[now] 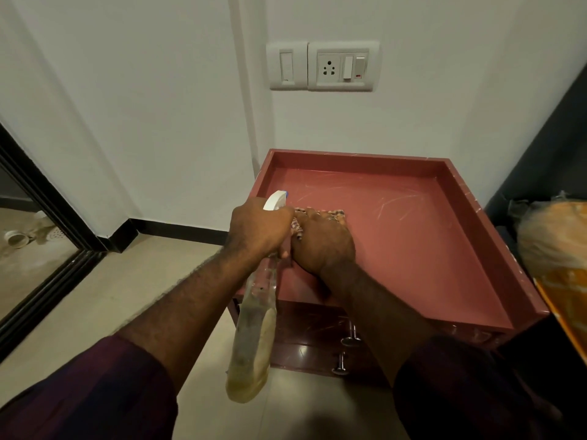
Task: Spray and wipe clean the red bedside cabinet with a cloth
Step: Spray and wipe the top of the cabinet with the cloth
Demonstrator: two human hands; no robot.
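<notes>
Head view.
1. Red bedside cabinet [397, 242]: stands against the wall. Its recessed top carries pale streaks, mostly toward the back and right. Step in hand, as judged: wiping. This is best done in overlapping passes from the left side outward and into the rim corners, with the cloth kept flat.
2. Spray bottle [254, 338]: hangs past the cabinet's front-left edge, nozzle uppermost.
3. Left hand [259, 227]: fingers clenched round the bottle's neck.
4. Right hand [324, 242]: fingers [313, 215] seem to lie fairly flat, pressing the cloth down.
5. Checked cloth [338, 214]: lies on the left part of the top, mostly hidden under the right hand.
</notes>
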